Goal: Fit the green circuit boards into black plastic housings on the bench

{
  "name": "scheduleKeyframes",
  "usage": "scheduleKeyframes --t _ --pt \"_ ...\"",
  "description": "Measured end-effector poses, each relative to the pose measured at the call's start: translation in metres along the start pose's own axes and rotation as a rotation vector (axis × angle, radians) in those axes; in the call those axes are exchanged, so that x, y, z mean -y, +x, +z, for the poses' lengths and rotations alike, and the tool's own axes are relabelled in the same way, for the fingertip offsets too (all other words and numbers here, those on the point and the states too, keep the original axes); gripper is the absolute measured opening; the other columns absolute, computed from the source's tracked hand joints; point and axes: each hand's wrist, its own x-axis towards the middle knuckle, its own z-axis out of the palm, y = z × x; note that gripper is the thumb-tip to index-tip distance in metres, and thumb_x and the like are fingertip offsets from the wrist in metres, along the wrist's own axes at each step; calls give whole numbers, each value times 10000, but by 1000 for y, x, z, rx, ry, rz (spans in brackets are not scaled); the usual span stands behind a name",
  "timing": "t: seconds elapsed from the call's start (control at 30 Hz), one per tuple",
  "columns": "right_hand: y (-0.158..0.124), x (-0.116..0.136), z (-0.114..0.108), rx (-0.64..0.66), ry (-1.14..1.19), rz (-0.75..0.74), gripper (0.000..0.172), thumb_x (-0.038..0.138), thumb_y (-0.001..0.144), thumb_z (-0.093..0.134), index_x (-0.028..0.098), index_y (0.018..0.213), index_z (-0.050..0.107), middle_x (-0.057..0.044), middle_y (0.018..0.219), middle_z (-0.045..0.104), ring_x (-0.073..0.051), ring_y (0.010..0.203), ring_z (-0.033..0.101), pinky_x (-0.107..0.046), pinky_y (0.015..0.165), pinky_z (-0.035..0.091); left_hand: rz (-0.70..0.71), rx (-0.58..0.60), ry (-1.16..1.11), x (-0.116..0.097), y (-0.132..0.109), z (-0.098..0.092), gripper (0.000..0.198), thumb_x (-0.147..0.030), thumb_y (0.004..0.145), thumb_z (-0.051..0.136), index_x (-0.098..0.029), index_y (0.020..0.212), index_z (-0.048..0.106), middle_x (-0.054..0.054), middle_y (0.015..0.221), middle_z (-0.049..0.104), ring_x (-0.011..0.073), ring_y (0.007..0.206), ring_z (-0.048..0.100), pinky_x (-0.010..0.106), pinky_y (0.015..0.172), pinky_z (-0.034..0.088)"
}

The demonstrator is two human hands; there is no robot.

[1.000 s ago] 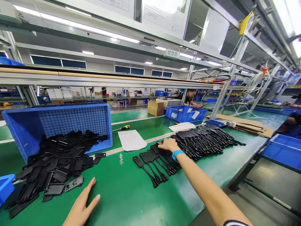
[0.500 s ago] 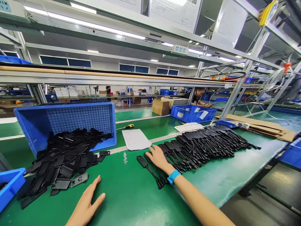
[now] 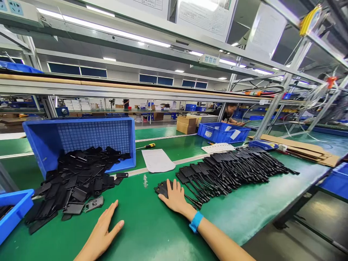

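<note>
My right hand (image 3: 174,195), with a blue band (image 3: 196,222) at the wrist, lies with fingers spread over a few black cabled modules (image 3: 160,188) on the green table. Their flat heads stick out past my fingers, and the rest is hidden under the palm. Just beyond is a long row of similar black modules with short cables (image 3: 225,174). My left hand (image 3: 102,230) hovers or rests low at the front with thumb and fingers apart, holding nothing. The heap of flat black plastic covers (image 3: 78,181) lies nearest to it, a greyer cover (image 3: 94,204) at the heap's edge.
A tipped blue crate (image 3: 130,145) spills the covers. Another blue bin (image 3: 16,206) stands at left. A paper sheet (image 3: 157,160), small clear pieces (image 3: 145,180) and a yellow-black screwdriver (image 3: 149,146) lie mid-table. Flat cardboard (image 3: 304,148) lies right; a person (image 3: 230,114) sits beyond.
My right hand has shifted a little left and nearer, from beside the small group of modules to flat over them. My left hand stays almost in place, still spread.
</note>
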Motion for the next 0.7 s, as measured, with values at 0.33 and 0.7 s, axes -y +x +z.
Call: scheduleKeyframes --t 0.33,0.7 --pt "13 -21 -53 -146 -114 -78 630 589 770 523 137 1207 562 -191 1047 595 -350 1008 514 -401 821 381 50 -30 37 11 2 4 697 -560 843 408 -150 1405 374 87 1441 380 283 1329 348 465 1089 316" --pt "73 -159 -93 -181 -192 321 567 494 869 543 26 1188 559 -283 1127 568 -372 1081 535 -450 851 384 43 -70 -27 2 2 -1 605 -502 804 510 -226 1342 478 63 1390 464 293 1288 415 462 1074 343"
